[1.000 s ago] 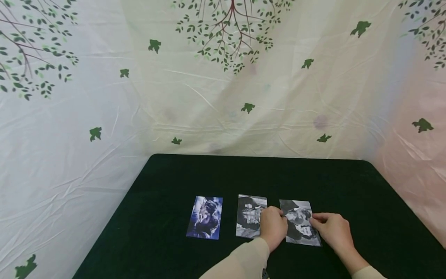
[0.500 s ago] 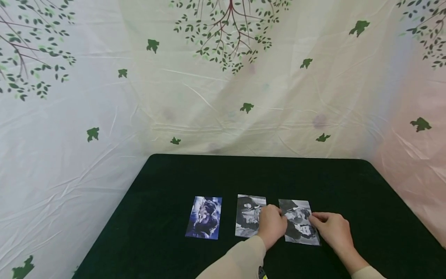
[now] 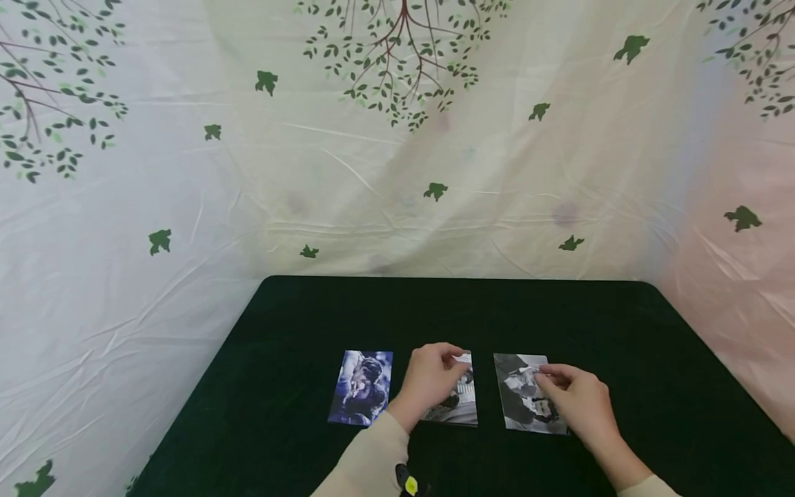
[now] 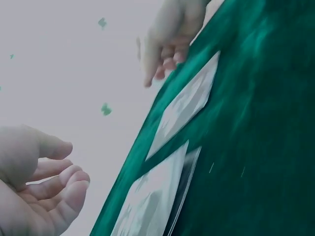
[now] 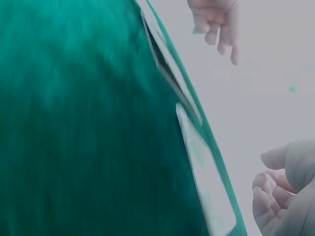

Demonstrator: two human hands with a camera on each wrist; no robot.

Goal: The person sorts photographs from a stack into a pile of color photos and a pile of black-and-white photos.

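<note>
Three picture cards lie in a row: a blue-violet one [image 3: 362, 386] on the left, a black-and-white one [image 3: 466, 407] in the middle and another black-and-white one [image 3: 520, 404] on the right. My left hand [image 3: 428, 376] hovers over the middle card and hides much of it. In the left wrist view that hand [image 4: 44, 187] has loosely bent fingers, thumb apart, nothing between them. A second edge shows beside the middle card [image 4: 147, 201] there. Over the right card's right side is my right hand [image 3: 577, 400]; the right wrist view shows its fingers [image 5: 266, 196] bent and holding nothing.
Dark green cloth covers the table [image 3: 397, 310], which has rounded far corners. Behind and beside it hangs a pale curtain [image 3: 360, 186] printed with leaves and branches. A dark band with a yellow spot [image 3: 410, 485] sits at the left sleeve.
My left hand has moved left from between the middle and right cards to above the middle card. My right hand has shifted slightly up and left over the right card.
</note>
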